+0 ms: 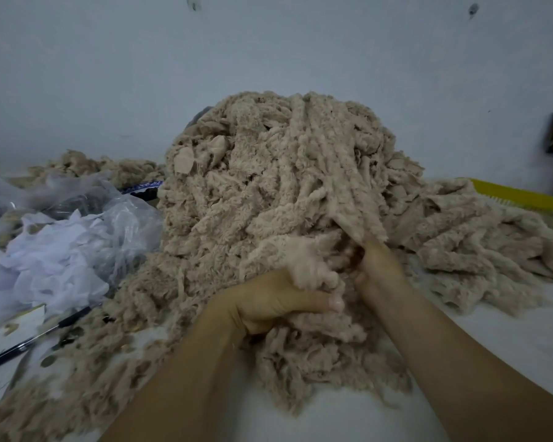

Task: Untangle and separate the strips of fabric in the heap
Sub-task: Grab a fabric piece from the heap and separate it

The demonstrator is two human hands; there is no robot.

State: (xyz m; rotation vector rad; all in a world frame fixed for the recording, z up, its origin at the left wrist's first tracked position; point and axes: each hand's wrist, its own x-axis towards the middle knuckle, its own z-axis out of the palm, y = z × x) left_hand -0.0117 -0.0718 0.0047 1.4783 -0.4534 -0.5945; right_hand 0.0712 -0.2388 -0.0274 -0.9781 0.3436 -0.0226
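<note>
Head view: one big heap (pixel 268 186) of beige fabric strips. Two hands at its near foot, touching it. Left hand (pixel 278 301) has fingers curled tight round one clump (pixel 310 266) of strips. Right hand (pixel 377 269) is just beside it with fingertips buried in the heap, so its grip can't be told. Left of the heap: one white scrap pile (pixel 55 260), one black pen (pixel 29 342). Right of the heap: one yellow tray (pixel 517 194).

Wht surface (pixel 492 330): fabric heap (pixel 268 186), plastic bags (pixel 77 224).

no legible text, blue-and-white packet (pixel 142 187) print too blurred
</note>
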